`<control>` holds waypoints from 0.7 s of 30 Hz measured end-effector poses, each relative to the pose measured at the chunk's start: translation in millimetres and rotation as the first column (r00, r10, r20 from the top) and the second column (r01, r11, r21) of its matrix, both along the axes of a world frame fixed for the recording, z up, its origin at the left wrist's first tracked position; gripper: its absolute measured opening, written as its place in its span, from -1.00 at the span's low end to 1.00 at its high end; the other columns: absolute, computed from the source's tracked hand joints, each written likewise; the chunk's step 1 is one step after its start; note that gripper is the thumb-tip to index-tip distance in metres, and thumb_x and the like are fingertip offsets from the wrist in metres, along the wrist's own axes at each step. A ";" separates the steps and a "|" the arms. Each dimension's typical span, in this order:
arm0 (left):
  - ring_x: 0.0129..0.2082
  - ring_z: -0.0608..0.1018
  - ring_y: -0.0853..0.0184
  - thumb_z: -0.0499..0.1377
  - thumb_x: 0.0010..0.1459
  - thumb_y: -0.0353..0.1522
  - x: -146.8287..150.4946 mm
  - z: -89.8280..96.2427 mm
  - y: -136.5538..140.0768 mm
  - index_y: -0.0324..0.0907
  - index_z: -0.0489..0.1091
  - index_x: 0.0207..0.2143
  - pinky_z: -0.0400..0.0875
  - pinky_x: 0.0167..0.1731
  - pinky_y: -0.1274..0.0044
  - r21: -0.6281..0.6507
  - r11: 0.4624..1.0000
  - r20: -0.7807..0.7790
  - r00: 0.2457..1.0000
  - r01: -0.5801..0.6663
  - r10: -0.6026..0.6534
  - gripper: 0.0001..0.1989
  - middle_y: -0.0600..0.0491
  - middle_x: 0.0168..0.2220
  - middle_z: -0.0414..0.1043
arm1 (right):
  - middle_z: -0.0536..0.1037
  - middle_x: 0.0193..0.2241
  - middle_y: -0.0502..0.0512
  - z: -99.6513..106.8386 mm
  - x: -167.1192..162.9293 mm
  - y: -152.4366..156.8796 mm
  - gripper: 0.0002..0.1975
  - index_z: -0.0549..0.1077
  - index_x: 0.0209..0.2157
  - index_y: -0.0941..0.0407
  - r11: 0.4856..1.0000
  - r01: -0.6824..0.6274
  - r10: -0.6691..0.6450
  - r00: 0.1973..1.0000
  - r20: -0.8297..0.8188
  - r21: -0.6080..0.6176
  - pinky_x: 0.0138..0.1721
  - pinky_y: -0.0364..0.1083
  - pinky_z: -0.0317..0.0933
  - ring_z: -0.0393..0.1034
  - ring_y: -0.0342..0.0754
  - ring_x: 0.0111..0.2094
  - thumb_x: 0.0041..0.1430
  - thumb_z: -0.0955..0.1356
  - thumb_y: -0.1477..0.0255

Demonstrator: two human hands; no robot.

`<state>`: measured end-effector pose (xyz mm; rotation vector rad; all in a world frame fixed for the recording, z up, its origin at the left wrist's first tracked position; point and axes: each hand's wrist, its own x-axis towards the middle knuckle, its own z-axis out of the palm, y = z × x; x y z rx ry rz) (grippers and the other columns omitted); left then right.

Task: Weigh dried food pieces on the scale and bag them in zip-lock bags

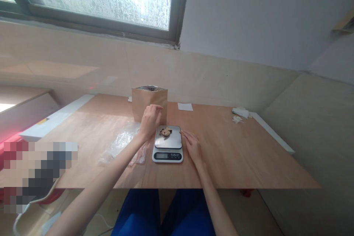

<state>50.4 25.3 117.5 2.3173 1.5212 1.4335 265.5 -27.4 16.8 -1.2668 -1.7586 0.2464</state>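
Trousers [135, 214] in blue show below the near edge of the desk [221, 155]. Just in from the middle of that edge stands a white digital kitchen scale [167, 157], its display towards the person. Clear plastic bags [121, 142] lie left of it, partly under the left forearm. By the right side of the scale, the right hand [193, 145] has its fingertips drawn together, seeming to pinch a small brown piece [181, 132] at the steel plate's edge. A few curled brown slices [166, 132] rest on that plate. Beyond, the left hand [151, 118] is raised with bent fingers before an open kraft stand-up pouch [138, 104]; whether it holds anything cannot be told. Near the desk's far edge lies a white card [185, 107], with papers [241, 112] by the far right corner
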 end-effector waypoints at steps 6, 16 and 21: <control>-0.16 0.39 0.21 -0.09 0.14 -0.42 -20.8 48.9 30.0 -0.20 0.27 -0.23 0.21 -0.06 0.38 0.148 0.957 0.024 0.968 -0.249 0.248 -0.80 -0.08 -0.20 0.38 | 0.33 0.11 0.05 10.3 -31.1 -5.6 -0.70 0.43 -0.04 -0.11 0.990 -0.131 0.137 0.975 0.174 -0.047 0.11 0.13 0.09 0.13 0.04 0.16 0.24 0.21 0.33; -0.24 0.48 0.18 -0.19 0.18 -0.28 -44.3 81.0 70.2 -0.16 0.39 -0.34 0.27 -0.19 0.44 -0.164 0.967 -0.515 0.853 -0.193 0.083 -0.63 -0.08 -0.33 0.49 | 0.32 0.11 0.15 -8.3 14.1 -15.4 -0.62 0.35 0.05 0.00 0.994 0.093 -0.093 0.996 -0.002 -0.055 0.12 0.13 0.09 0.16 0.01 0.15 0.28 0.12 0.30; -0.15 0.47 0.24 -0.21 0.16 -0.33 -41.1 91.7 72.5 -0.18 0.41 -0.23 0.27 -0.16 0.51 -0.272 0.949 -0.588 0.808 -0.161 -0.032 -0.59 -0.07 -0.16 0.47 | 0.37 0.06 0.17 -15.1 19.5 -14.6 -0.61 0.35 0.04 0.05 0.988 0.136 -0.140 0.988 -0.067 -0.072 0.13 0.13 0.07 0.18 0.00 0.12 0.28 0.11 0.30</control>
